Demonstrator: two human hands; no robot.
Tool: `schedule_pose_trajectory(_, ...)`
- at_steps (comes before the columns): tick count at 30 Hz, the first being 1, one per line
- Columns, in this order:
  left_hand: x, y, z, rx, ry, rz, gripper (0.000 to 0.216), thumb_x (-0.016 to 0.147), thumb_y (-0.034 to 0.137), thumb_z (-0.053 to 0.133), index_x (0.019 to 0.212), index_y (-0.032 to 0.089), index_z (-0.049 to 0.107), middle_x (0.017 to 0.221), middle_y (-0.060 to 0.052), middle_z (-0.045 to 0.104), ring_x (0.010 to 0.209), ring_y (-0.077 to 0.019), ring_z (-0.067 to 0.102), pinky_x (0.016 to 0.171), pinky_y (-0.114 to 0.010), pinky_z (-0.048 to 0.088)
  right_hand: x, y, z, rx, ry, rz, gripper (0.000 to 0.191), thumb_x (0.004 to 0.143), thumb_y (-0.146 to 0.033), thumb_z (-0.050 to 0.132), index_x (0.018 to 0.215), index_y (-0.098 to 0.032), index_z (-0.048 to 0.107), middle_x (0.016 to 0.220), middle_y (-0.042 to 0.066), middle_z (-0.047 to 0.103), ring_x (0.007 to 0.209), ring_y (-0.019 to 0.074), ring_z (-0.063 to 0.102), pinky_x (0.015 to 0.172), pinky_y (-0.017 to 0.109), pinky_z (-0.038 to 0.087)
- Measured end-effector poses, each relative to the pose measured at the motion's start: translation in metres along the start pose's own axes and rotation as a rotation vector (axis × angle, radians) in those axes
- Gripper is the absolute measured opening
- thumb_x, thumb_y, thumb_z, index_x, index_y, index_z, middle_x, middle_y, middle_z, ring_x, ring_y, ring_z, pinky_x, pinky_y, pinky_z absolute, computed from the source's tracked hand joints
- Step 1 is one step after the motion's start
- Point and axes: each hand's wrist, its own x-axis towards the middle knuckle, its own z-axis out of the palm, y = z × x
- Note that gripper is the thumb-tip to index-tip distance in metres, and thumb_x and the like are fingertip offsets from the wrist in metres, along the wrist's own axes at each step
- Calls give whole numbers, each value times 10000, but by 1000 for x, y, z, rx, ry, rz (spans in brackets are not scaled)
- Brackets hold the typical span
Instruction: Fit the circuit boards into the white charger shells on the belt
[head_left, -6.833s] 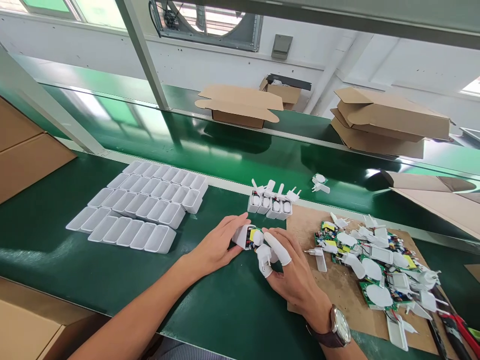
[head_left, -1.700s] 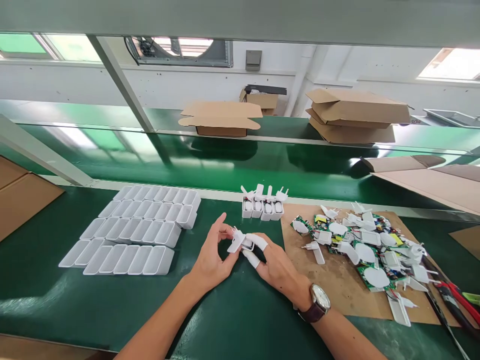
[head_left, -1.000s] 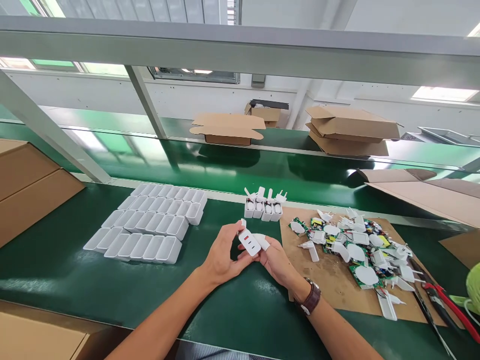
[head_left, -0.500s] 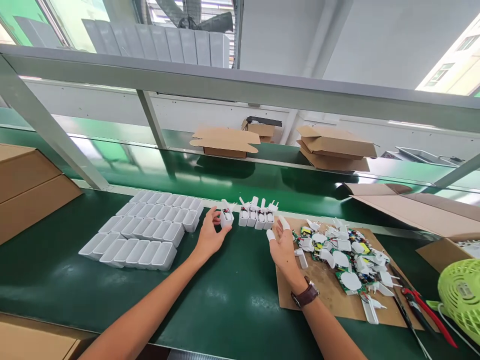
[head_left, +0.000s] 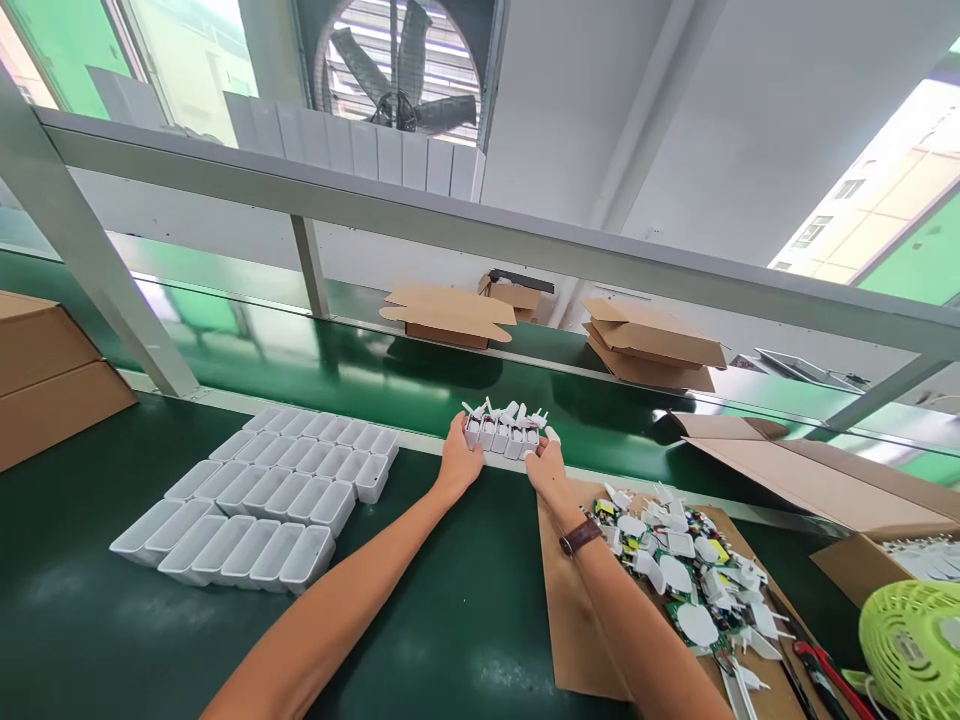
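Note:
A short row of white chargers (head_left: 504, 430) with plug pins pointing up stands at the far edge of the green bench, by the conveyor rail. My left hand (head_left: 459, 462) is pressed against the row's left end, fingers curled on it. My right hand (head_left: 546, 467), with white finger cots and a wristwatch, holds the row's right end. Both arms are stretched far forward. Rows of empty white charger shells (head_left: 262, 495) lie on the bench to the left.
A cardboard sheet (head_left: 577, 620) at the right carries a heap of circuit boards and white plug parts (head_left: 686, 565). Red-handled pliers (head_left: 829, 680) and a green fan (head_left: 911, 645) sit at the lower right. Open cardboard boxes (head_left: 448, 315) stand beyond the green conveyor belt (head_left: 420, 375).
My left hand set its charger against the left end of the row. Both hands then closed in on the row's ends and pushed farther forward. The camera tilted upward.

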Motion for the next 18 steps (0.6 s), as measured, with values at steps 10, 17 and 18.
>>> schedule_pose_trajectory(10, 24, 30, -14, 42, 22, 11, 766, 809, 200, 696, 1503, 155, 376, 1561, -219, 452, 1490, -380, 402, 1220, -543, 338, 40, -34, -35, -239, -109, 177, 526, 807, -216, 512, 1321, -167, 610, 1295, 162, 699, 1202, 320, 671, 946, 474, 580)
schedule_pose_trajectory(17, -7, 66, -108, 372, 225, 374, 354, 865, 324, 642, 1203, 221, 632, 1358, -131, 621, 1366, -364, 495, 1172, -598, 347, -19, -61, -96, -670, -421, 169, 170, 757, -160, 649, 912, -188, 714, 939, 135, 773, 856, 290, 735, 786, 367, 548)
schedule_pose_trajectory(18, -12, 66, -122, 452, 246, 419, 283, 871, 335, 637, 1129, 222, 660, 1330, -131, 633, 1353, -372, 496, 1152, -607, 361, -31, -63, -99, -747, -448, 167, 136, 740, -135, 649, 853, -189, 702, 869, 129, 764, 812, 287, 730, 753, 357, 533)
